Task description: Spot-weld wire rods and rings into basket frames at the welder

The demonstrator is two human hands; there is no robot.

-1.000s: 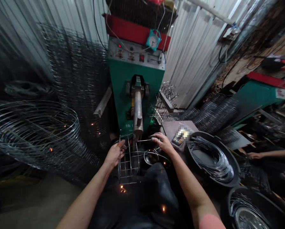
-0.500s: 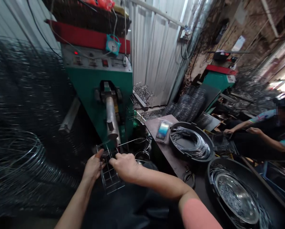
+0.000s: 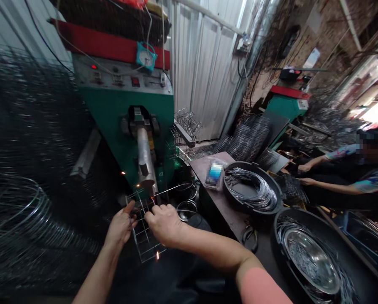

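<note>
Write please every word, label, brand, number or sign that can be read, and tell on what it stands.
Nothing can be read.
Teal clock: dial too small.
Green machine: marks low on its front, too small.
Phone-like device: screen pixelated.
Far machine: pale label, blurred.

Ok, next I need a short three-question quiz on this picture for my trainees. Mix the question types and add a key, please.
1. Multiple choice: What is the person's left hand holding?
A) a metal bowl
B) a wire frame
C) a phone

2. True or false: The teal clock sits higher than the metal arm of the nearer green machine.

3. Fill in the gap: Of the two black tubs on the person's right, the shiny bowl sits in the one ____ to the camera.

Key: 1. B; 2. True; 3. nearer.
</note>
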